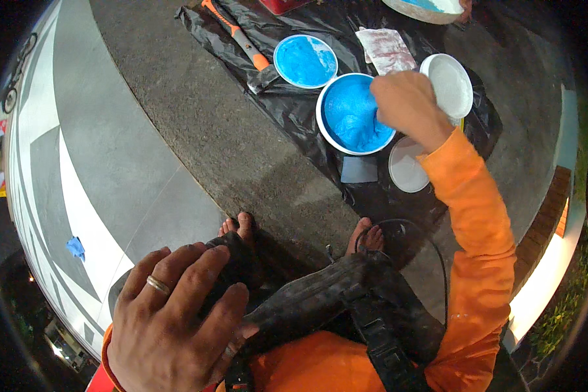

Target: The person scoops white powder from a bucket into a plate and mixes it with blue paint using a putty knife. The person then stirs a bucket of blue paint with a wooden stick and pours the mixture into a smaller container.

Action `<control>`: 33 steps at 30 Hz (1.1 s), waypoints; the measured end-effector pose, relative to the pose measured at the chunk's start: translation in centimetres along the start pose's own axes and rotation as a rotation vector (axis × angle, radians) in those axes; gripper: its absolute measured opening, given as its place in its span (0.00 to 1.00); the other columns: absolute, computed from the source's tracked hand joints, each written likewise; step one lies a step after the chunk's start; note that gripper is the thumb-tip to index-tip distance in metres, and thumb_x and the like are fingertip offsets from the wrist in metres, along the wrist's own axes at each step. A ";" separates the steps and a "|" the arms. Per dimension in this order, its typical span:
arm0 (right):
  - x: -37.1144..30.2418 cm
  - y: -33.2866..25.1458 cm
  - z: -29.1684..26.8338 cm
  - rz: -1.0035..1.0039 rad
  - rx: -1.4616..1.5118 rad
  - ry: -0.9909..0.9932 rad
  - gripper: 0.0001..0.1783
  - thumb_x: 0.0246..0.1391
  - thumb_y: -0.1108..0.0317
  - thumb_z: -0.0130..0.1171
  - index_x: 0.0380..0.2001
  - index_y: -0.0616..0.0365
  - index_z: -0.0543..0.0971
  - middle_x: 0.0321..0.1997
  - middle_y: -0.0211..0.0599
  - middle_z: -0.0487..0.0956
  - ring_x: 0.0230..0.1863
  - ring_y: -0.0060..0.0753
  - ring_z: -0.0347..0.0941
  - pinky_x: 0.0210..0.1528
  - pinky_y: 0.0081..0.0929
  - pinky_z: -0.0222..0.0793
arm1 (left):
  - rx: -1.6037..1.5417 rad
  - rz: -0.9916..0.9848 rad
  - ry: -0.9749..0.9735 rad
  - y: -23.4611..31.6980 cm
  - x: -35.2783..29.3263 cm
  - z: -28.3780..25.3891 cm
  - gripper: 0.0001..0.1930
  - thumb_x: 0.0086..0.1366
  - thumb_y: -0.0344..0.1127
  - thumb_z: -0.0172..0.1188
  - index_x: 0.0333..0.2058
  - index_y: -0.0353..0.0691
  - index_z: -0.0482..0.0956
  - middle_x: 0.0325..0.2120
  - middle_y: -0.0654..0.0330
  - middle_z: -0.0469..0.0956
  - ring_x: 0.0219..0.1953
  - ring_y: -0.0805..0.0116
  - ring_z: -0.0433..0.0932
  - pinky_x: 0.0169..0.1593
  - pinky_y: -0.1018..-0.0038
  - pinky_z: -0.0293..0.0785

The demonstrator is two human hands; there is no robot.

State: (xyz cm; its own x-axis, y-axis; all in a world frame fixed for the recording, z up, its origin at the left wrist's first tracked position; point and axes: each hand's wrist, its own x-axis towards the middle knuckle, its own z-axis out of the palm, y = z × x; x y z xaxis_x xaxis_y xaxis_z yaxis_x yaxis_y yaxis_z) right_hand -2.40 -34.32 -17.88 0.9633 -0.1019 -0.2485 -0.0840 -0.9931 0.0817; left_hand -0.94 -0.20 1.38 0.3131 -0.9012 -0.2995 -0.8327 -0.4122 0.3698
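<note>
A white tub of bright blue paint (346, 108) stands ahead of me on black plastic sheeting. Over its right rim, my right hand (408, 104) is closed with the fingers bent down toward the paint. Whatever it grips is hidden behind the hand. The paint surface is swirled below the fingers. My left hand (176, 313), with a ring on one finger, lies with its fingers stretched out over my knee and holds nothing. Beside the tub, at its upper left, sits a round lid smeared with blue (300, 60).
A hammer with an orange and grey handle (248, 49), a stained cloth (387, 51), a white tub (449, 86), a clear lid (406, 166) and a grey square (359, 170) lie around the paint. Another person's hand (465, 10) touches a bowl (431, 13). Left stands a grey-white painted surface (104, 111).
</note>
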 end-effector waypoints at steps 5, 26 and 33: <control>-0.7 0.6 -5.4 -0.023 -0.099 0.070 0.04 0.38 0.73 0.63 0.22 0.60 0.84 0.28 0.52 0.82 0.34 0.55 0.82 0.36 0.48 0.76 | 0.013 -0.027 0.003 -0.1 -0.1 0.1 0.23 0.58 0.54 0.63 0.38 0.38 0.80 0.47 0.44 0.78 0.46 0.39 0.78 0.50 0.48 0.74; -0.7 -1.3 -2.8 -0.123 -0.142 -0.078 0.03 0.37 0.72 0.65 0.21 0.56 0.85 0.28 0.47 0.83 0.32 0.49 0.83 0.32 0.42 0.77 | 0.029 -0.085 -0.029 -0.1 -1.3 -0.5 0.21 0.60 0.51 0.63 0.39 0.37 0.80 0.46 0.45 0.78 0.47 0.40 0.79 0.50 0.48 0.74; -2.8 1.0 -3.6 -0.011 -0.138 -0.074 0.04 0.38 0.72 0.64 0.23 0.55 0.84 0.27 0.47 0.83 0.32 0.51 0.82 0.31 0.45 0.75 | -0.309 0.295 -0.308 -8.0 6.2 3.7 0.15 0.64 0.44 0.59 0.37 0.36 0.81 0.36 0.45 0.80 0.35 0.47 0.81 0.38 0.57 0.78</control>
State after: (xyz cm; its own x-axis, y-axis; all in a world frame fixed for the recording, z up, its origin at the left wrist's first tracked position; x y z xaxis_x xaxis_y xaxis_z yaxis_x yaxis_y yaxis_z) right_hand -4.25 -34.79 -13.65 0.9421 -0.0999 -0.3202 -0.0325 -0.9773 0.2095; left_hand 5.97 -2.02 -6.73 -0.1012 -0.9231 -0.3711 -0.6775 -0.2092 0.7052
